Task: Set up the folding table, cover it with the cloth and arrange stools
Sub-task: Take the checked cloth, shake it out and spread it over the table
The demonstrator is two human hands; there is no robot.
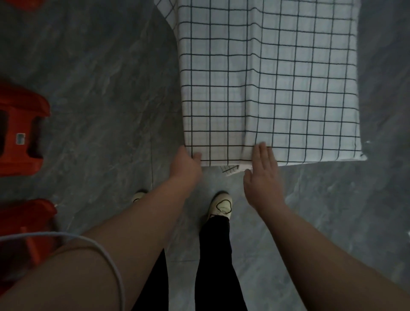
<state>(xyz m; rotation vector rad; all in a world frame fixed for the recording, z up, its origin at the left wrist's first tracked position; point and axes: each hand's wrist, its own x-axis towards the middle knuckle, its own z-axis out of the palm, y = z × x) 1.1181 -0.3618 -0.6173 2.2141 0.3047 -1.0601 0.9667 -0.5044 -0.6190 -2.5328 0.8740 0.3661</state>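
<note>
A white cloth with a black grid [288, 77] covers the folding table, which is fully hidden under it. A long crease runs down the cloth left of its middle. My left hand [185, 165] grips the cloth at the near left corner, fingers curled under the hanging edge. My right hand [261, 177] lies flat and open at the near edge, fingertips on the cloth beside the crease. A small flap of cloth [230, 169] hangs below the edge between my hands. Two red plastic stools stand at the left: one [20, 131] farther, one [24, 224] nearer.
The floor is grey marbled tile [99, 88]. My legs in black trousers and pale shoes [220, 205] stand just before the table's near edge. A white cable [95, 246] loops across my left arm. Another red object shows at the top left corner [20, 2].
</note>
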